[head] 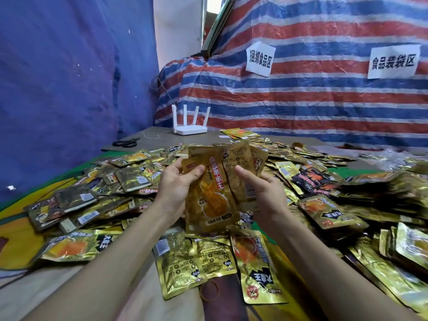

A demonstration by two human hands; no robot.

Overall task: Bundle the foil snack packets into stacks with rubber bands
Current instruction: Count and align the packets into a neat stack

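Both hands hold up a fanned bunch of gold foil snack packets above the heap. My left hand grips the bunch's left edge, thumb lying across the front packet. My right hand grips the right side, thumb on a packet's back. A wide heap of loose gold packets covers the table around and behind the hands. A tan rubber band lies flat near the front edge, below the held bunch, partly under a packet.
A white router with several antennas stands at the back of the table, black scissors to its left. A blue tarp hangs on the left, a striped tarp with two paper signs behind.
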